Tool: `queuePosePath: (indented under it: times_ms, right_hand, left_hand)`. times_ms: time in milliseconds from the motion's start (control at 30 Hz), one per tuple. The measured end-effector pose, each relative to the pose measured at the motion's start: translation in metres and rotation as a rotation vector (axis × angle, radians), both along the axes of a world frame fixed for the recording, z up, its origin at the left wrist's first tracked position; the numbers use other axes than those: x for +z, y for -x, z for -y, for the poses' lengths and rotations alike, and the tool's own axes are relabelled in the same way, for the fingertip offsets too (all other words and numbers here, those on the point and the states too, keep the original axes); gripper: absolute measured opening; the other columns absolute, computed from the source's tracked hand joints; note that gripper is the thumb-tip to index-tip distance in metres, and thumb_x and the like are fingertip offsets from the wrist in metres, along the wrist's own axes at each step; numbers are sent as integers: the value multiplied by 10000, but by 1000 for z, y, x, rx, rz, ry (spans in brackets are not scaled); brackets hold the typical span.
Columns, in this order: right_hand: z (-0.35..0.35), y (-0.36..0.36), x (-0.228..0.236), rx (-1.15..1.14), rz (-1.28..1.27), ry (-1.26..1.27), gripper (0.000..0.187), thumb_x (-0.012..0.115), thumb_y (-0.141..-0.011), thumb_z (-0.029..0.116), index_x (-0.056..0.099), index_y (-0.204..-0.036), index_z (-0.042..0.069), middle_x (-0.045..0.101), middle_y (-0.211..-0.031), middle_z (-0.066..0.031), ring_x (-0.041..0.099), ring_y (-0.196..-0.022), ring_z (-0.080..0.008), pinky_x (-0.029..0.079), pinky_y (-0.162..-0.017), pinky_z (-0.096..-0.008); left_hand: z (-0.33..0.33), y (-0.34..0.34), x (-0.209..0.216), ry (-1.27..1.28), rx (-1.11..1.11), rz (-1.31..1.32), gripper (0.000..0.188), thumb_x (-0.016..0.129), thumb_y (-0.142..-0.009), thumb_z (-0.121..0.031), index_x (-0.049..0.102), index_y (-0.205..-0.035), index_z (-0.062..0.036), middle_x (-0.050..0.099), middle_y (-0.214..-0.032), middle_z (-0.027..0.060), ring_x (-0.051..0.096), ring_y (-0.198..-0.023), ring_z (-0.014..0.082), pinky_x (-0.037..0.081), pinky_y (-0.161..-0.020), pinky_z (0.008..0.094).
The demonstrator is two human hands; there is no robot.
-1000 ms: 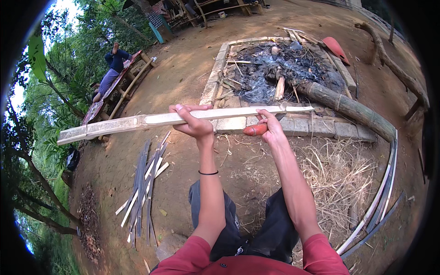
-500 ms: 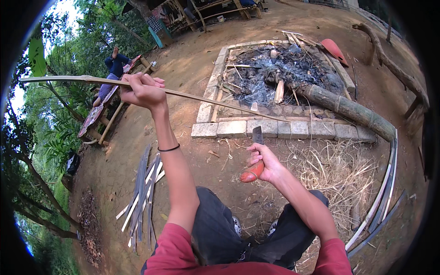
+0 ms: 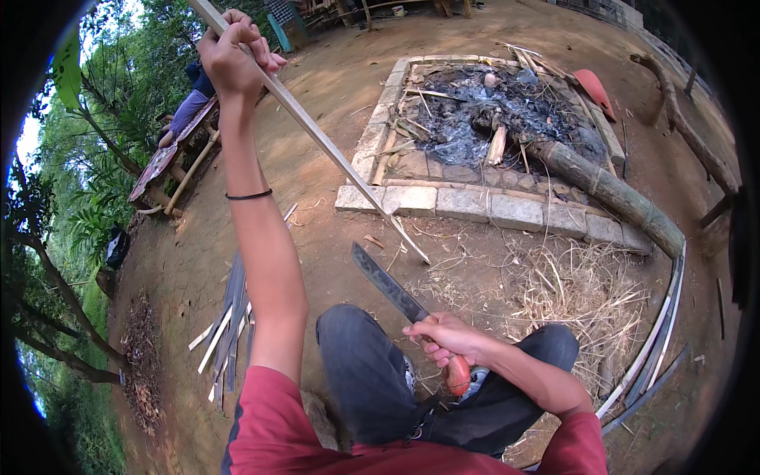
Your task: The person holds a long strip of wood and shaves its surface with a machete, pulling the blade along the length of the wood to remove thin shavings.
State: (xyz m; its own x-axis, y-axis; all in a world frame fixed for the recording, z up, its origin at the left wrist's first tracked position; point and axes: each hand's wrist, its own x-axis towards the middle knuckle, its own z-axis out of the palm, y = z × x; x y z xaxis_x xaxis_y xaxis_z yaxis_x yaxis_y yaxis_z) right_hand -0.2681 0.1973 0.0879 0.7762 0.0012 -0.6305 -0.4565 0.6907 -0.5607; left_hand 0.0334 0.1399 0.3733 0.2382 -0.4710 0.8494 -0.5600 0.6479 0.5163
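Tipping steeply now from near-level, the long, pale, flat bamboo strip (image 3: 332, 152) slants from my raised left hand (image 3: 233, 59), clenched around it, toward the ground (image 3: 317, 261). My right hand (image 3: 445, 336), lower now, grasps a dark, scuffed, metal-bladed knife (image 3: 388, 283) by its rounded red handle (image 3: 458, 377). Rough pale blocks (image 3: 463, 203) rim the ashy fire pit (image 3: 419, 166).

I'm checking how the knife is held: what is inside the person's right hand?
The right hand wraps the handle of the knife. The handle's reddish end shows below the hand and the dark blade juts out beyond it; the stretch inside the grip is hidden.
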Motion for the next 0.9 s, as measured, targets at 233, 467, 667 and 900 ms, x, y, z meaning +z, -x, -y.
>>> queuePosePath:
  times_ms: [233,467,667,900]
  right_hand:
    - [-1,31,20,-10,162,540,348,618,-961,315,494,-764,57,441,-498,21,443,-371,-73,332,-335,-263]
    - [33,53,55,-425,281,613,437,427,-1038,394,554,-941,-13,406,-440,16,404,-329,-68,326,-318,-241]
    - [60,16,95,-603,220,937,463,468,-1020,394,590,-856,-22,428,-451,5,383,-348,-66,301,-358,-264]
    - [52,-28,85,-625,142,1186,432,563,-960,329,632,-808,-69,468,-469,-49,446,-451,-122,351,-469,-353]
  left_hand:
    - [20,31,2,119,-132,-208,64,511,-831,-119,481,-793,-76,341,-431,-3,357,-277,119,349,-287,263]
    - [24,36,-7,147,93,-190,432,559,-939,-464,482,-696,-115,360,-440,-32,344,-288,89,313,-288,243]
    - [10,41,-54,148,93,-176,563,440,-946,-535,523,-870,16,403,-480,43,436,-397,124,436,-443,269]
    - [5,64,-69,295,63,-165,581,553,-939,-517,473,-596,-54,439,-512,19,409,-329,88,344,-318,245]
